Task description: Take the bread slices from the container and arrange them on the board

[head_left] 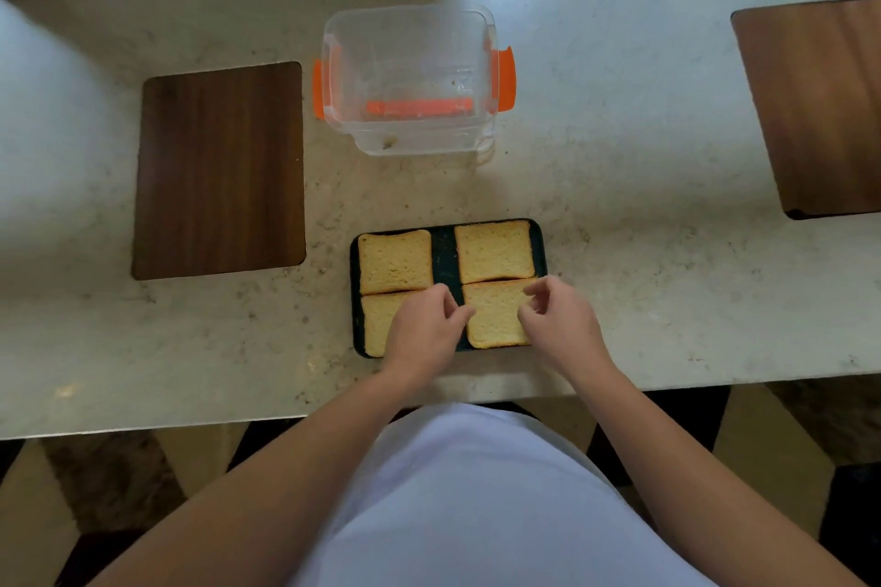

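A dark board (445, 260) lies near the counter's front edge with several yellow bread slices laid flat on it in two rows. The back left slice (394, 261) and back right slice (493, 251) are fully visible. My left hand (422, 329) covers most of the front left slice (375, 324), and its fingertips touch the left edge of the front right slice (493, 317). My right hand (562, 322) rests over that slice's right edge with its fingers loosely curled and apart. Behind the board stands the clear container (410, 79) with orange clips, holding only crumbs.
A dark wooden board (219, 169) lies on the counter to the left. Another wooden board (820, 105) lies at the far right. The pale stone counter (643, 205) ends just in front of the dark board, close to my body.
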Demonstrator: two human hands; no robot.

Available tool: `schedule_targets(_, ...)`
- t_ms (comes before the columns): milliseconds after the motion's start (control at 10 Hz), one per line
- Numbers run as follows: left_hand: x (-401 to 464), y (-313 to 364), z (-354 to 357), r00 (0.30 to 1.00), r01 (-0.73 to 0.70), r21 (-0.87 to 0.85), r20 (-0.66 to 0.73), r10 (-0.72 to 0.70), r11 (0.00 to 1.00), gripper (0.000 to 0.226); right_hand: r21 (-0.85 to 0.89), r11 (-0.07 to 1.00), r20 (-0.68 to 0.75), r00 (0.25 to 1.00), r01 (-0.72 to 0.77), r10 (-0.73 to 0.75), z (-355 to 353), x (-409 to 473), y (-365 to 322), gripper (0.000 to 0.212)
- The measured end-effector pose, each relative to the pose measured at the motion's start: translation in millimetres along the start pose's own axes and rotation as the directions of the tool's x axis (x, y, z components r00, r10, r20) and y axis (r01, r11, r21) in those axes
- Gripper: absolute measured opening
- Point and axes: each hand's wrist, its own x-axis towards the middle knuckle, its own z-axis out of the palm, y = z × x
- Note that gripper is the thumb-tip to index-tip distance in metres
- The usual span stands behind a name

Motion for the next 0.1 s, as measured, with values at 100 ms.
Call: schedule_targets(100, -14.1, -4.2, 0.7, 0.998, -0.06, 0.006, -0.016, 0.06, 0.998, 0.059, 0.004, 0.994, 0.063, 0.992, 0.11, -0.11, -0.3, -6.2, -11.0, 0.025)
